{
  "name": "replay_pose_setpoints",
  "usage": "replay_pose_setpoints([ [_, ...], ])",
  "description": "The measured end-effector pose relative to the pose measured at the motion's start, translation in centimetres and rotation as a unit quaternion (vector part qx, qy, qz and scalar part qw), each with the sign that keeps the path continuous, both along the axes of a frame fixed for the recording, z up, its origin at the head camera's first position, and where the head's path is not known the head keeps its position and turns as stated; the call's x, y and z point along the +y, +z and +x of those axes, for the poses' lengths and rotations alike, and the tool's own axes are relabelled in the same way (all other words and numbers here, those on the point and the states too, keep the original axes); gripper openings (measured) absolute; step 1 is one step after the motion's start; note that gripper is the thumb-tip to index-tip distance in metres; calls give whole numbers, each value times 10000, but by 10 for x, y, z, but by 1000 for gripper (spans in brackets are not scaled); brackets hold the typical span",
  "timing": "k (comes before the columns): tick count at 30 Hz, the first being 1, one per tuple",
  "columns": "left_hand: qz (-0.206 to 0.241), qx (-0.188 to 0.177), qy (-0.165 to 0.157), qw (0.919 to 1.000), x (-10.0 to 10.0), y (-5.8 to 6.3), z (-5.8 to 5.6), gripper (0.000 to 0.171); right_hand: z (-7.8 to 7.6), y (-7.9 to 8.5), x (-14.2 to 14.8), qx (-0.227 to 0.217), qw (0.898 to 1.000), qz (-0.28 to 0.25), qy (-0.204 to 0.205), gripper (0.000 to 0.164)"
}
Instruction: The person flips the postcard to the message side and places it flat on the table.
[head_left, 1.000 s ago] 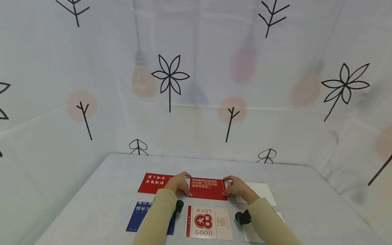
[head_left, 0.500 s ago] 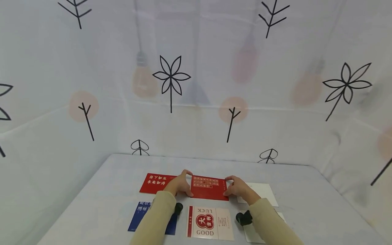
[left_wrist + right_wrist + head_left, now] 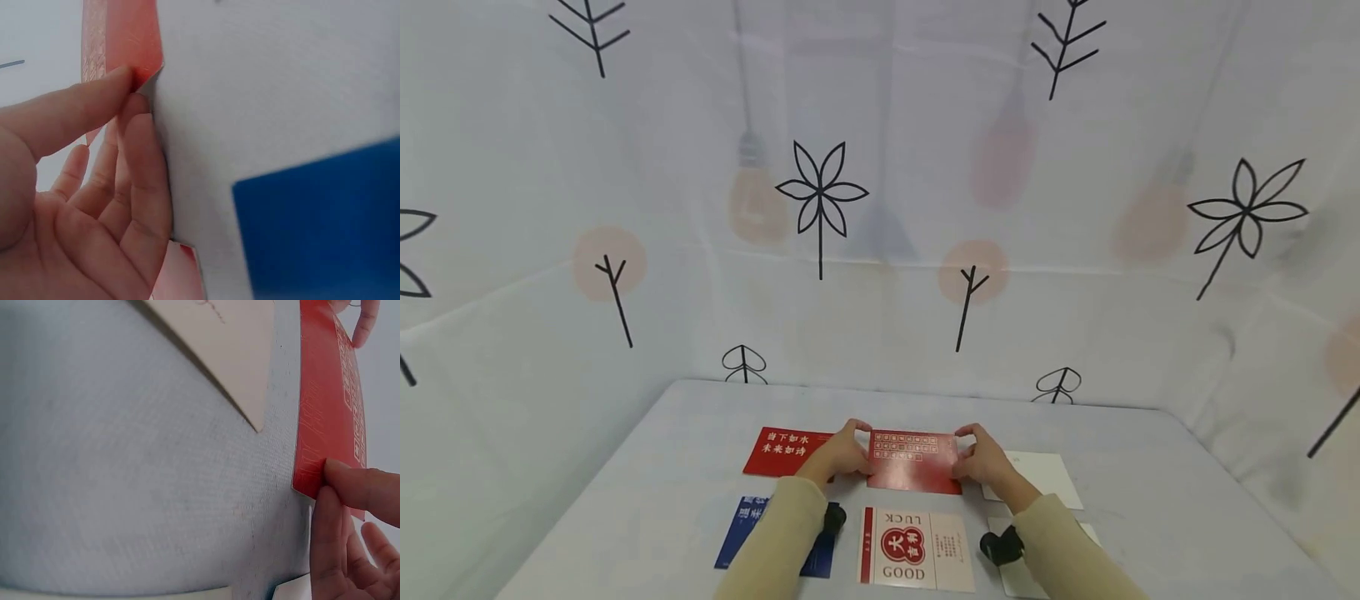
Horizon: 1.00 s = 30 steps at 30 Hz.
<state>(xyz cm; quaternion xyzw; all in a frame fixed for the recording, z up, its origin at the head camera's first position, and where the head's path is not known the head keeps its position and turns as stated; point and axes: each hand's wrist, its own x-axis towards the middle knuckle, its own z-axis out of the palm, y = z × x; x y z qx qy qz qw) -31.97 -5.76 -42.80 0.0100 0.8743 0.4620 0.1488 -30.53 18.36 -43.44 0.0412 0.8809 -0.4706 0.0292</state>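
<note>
A glossy red card [image 3: 913, 473] with rows of small pale printed boxes lies crosswise between my two hands. My left hand [image 3: 842, 454] pinches its left edge. In the left wrist view, the thumb presses the top of the red card [image 3: 132, 37] near a corner, with fingers underneath. At the opposite edge, my right hand [image 3: 987, 458] pinches with thumb and fingers. Seen from the right wrist, the red card [image 3: 325, 387] bows slightly, and its near corner sits just above the white cloth. Parts of both edges are hidden by the fingers.
Left of it lies another red card [image 3: 782, 450] with white characters. A blue card [image 3: 741, 533] is partly under my left forearm. Nearer me is a cream GOOD LUCK card [image 3: 917, 550]. Two white cards, one farther [image 3: 1048, 479] and one nearer [image 3: 1018, 579], lie at right.
Both hands keep their hold on the red card. Its surface now catches more light, as if tilted slightly. The other cards have stayed in place; the head view has shifted a little.
</note>
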Motion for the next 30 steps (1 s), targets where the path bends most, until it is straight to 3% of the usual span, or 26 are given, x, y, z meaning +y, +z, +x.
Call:
replay_pose_setpoints([
  [5, 54, 56, 213, 9997, -3, -4, 2, 40, 2, -3, 1, 190, 9998, 3, -109, 42],
  [10, 91, 150, 226, 9996, -5, -7, 2, 23, 2, -5, 6, 167, 9994, 100, -292, 26],
  [21, 276, 312, 128, 9990, -8, -3, 4, 18, 6, 0, 8, 148, 9989, -274, -339, 18],
  [30, 623, 441, 157, 9970, -13, -1, 6, 20, 10, 3, 12, -60, 9951, -972, -181, 19],
])
